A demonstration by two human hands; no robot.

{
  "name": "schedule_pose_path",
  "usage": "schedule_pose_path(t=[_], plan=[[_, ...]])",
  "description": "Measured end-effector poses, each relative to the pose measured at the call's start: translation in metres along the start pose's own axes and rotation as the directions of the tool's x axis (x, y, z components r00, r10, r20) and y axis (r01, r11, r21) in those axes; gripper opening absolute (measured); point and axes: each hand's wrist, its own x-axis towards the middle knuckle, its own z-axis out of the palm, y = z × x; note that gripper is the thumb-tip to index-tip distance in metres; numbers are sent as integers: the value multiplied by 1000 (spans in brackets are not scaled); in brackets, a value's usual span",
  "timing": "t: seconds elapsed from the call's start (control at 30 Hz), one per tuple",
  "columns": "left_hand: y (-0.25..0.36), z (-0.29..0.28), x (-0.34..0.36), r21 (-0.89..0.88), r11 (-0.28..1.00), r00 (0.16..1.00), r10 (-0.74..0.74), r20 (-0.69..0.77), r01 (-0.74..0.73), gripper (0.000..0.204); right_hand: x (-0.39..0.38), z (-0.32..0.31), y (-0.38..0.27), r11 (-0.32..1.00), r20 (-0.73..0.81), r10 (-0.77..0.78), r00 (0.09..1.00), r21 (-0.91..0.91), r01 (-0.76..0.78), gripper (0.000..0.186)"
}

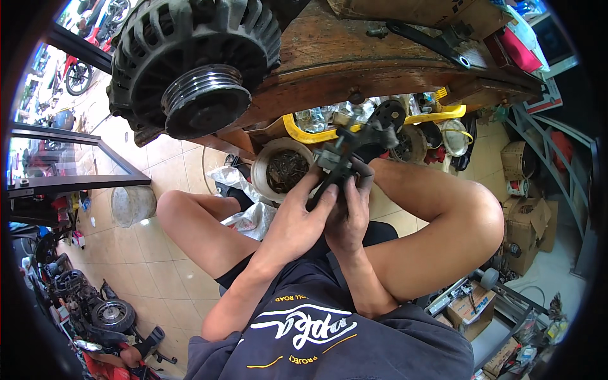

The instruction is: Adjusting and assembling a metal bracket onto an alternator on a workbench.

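Note:
My left hand (301, 214) and my right hand (350, 215) are closed around a dark greasy metal part (337, 158) with a pale blocky piece and a protruding shaft, above my lap. A dark round piece (387, 115) shows beyond its upper end; I cannot tell if they are joined. Behind my left hand a pale bucket (261, 173) on the floor holds dark small scrap. A yellow-rimmed tray (453, 109) of small parts lies beyond the held part.
A large alternator-like unit (190, 57) with a grooved pulley and a black wrench (423, 41) sit on the wooden bench (316, 57). A glass-panelled frame (82, 180) and motorcycles (114, 313) stand at left; cardboard boxes (532, 234) at right.

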Motion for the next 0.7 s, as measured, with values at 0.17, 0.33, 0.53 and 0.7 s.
schedule_pose_path(t=[0.17, 0.33, 0.53, 0.7], plan=[[-1, 2, -2, -168, 985, 995, 18, -97, -34, 23, 4, 10, -8, 956, -66, 82, 994, 287, -59, 30], [8, 0, -2, -87, 994, 994, 59, -95, -68, 23, 23, -8, -10, 959, -72, -222, 972, -198, 204, 23], [28, -7, 5, 82, 993, 993, 96, -62, -91, 38, 49, -34, -63, 695, 136, -409, 902, -594, 405, 29], [47, 1, 11, -1, 962, 961, 274, -19, -274, 32, 57, -52, -90, 405, 244, -565, 788, -750, 523, 16]])
